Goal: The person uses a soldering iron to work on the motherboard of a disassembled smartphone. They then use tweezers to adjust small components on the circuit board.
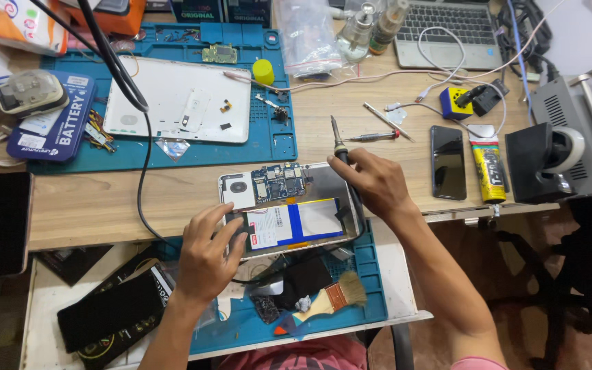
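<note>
- The opened tablet (289, 209) lies face down at the near edge of the wooden bench (104, 199); its back cover is already off, so the circuit board (279, 181) along its far edge and the flat battery (296, 225) with the blue stripe are bare.
- The white back cover (173, 103) rests on the blue mat (268, 147) beyond the tablet, so I judge the opening-up finished and the board work under way; nothing shows the tablet closed again.
- My left hand (207, 257) lies flat on the tablet's near left corner, fingers (231, 229) spread and loose, pressing it steady rather than clasping anything.
- My right hand (375, 181) sits at the tablet's right edge, fingers curled tight round the soldering iron (337, 144), whose tip points away from me, above the board and not touching it.
- A brush (340, 294) lies on the near side of the tablet, and a dark phone (448, 162) to its right.
</note>
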